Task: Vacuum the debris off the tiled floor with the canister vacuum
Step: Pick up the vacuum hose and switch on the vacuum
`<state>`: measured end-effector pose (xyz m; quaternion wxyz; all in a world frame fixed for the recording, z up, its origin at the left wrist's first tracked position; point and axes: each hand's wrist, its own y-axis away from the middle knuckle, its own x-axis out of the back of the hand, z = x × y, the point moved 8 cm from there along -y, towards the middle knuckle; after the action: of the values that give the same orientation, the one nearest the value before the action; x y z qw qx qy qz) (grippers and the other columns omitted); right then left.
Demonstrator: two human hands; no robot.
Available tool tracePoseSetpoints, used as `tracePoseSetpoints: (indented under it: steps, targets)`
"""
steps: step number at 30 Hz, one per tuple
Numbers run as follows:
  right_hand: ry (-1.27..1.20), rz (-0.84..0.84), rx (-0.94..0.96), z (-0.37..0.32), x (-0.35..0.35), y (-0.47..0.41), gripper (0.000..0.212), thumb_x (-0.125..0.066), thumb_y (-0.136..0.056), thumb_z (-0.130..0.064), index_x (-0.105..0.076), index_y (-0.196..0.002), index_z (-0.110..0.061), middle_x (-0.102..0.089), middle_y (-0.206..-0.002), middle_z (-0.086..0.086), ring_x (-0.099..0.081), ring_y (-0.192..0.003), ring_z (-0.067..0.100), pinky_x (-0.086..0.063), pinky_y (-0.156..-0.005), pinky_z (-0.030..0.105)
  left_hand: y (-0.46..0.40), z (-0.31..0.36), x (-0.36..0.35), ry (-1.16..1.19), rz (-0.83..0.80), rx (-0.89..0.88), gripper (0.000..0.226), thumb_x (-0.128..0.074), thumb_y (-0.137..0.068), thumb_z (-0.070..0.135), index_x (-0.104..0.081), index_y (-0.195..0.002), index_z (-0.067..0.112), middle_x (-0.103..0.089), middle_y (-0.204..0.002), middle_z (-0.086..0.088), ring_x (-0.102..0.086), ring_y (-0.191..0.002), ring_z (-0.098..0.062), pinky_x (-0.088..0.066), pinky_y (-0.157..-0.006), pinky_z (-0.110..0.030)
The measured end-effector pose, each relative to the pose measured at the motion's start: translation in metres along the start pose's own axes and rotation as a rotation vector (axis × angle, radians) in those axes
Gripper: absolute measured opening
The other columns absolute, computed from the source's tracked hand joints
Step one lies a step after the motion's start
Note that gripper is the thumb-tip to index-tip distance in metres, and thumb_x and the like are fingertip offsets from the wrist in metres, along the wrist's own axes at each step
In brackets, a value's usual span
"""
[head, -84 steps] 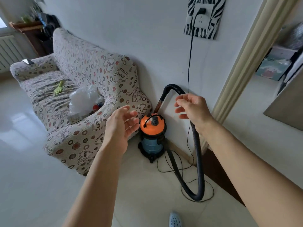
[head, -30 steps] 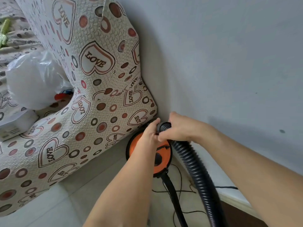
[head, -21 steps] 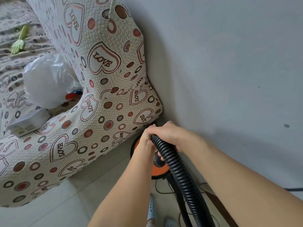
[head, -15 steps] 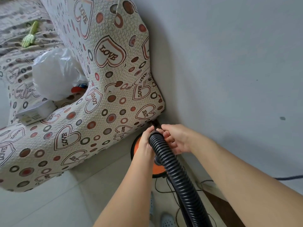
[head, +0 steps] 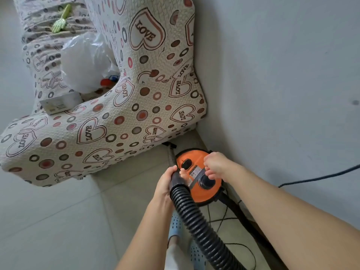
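**Hands at the vacuum lid**

Left hand [head: 165, 185] wrapped round the smooth cuff of the ribbed black hose [head: 196, 221]. Right hand [head: 216, 166] hovering with loosely curled fingers over the canister vacuum [head: 196, 172]; contact hard to make out, nothing gripped. Canister body hidden beneath its orange lid, wedged between sofa [head: 109, 121] and wall [head: 282, 75] on the tiled floor [head: 58, 221]. Lid label unreadable; "LOVE" printed across the sofa cover.

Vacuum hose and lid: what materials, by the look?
Hose: black ribbed tube, likely flexible plastic; it bends in a curve and shows a dull sheen. Lid: orange, smooth, moulded shape, probably hard plastic with a semi-gloss finish.
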<state>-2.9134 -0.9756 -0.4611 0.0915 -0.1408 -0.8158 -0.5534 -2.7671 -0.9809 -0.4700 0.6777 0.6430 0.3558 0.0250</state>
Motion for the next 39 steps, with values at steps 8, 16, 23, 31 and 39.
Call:
tracePoseSetpoints:
  steps: [8,16,23,31,39]
  targets:
    - [0.095,0.033,0.063,0.033,-0.048,-0.034,0.039,-0.044,-0.099,0.001,-0.048,-0.137,0.005,-0.058,-0.12,0.021,-0.058,-0.105,0.032,-0.049,-0.09,0.037,-0.004,-0.007,0.074,0.027,0.008,-0.038,0.024,-0.041,-0.099,0.018,-0.048,-0.079,0.008,-0.049,-0.059,-0.002,-0.049,-0.036,-0.011,-0.044,-0.037,-0.014]
    - [-0.059,0.019,0.026,0.036,-0.082,-0.043,0.057,-0.053,-0.094,-0.011,-0.032,-0.147,-0.003,-0.053,-0.128,0.013,-0.05,-0.121,0.034,-0.043,-0.108,0.047,-0.013,-0.008,0.12,-0.176,0.1,-0.006,0.013,-0.041,-0.092,0.006,-0.045,-0.08,0.009,-0.045,-0.071,-0.002,-0.048,-0.039,-0.011,-0.045,-0.038,-0.017]
    - [-0.324,0.009,0.073,0.042,-0.125,-0.052,0.074,-0.06,-0.094,-0.008,-0.023,-0.157,-0.02,-0.03,-0.158,0.011,-0.035,-0.141,0.034,-0.032,-0.115,0.055,-0.011,-0.013,0.172,-0.211,0.203,-0.093,0.027,-0.064,-0.092,0.019,-0.044,-0.078,0.008,-0.044,-0.055,-0.005,-0.042,-0.03,-0.012,-0.04,-0.033,-0.016]
    - [-0.155,0.075,0.189,0.061,-0.133,-0.043,0.058,-0.061,-0.095,-0.023,-0.04,-0.149,-0.024,-0.042,-0.148,0.006,-0.04,-0.133,0.029,-0.033,-0.109,0.046,0.018,-0.013,0.255,-0.151,0.217,-0.187,0.029,-0.065,-0.091,0.028,-0.045,-0.078,0.01,-0.046,-0.053,-0.003,-0.044,-0.034,-0.012,-0.04,-0.034,-0.018]
    - [0.055,0.067,0.337,0.093,-0.191,-0.005,0.046,-0.058,-0.095,-0.029,-0.049,-0.139,-0.024,-0.045,-0.121,-0.001,-0.043,-0.108,0.02,-0.033,-0.087,0.037,0.051,-0.02,0.336,-0.055,0.242,-0.271,0.046,-0.066,-0.088,0.046,-0.042,-0.108,0.012,-0.046,-0.057,-0.002,-0.045,-0.037,-0.012,-0.041,-0.035,-0.019]
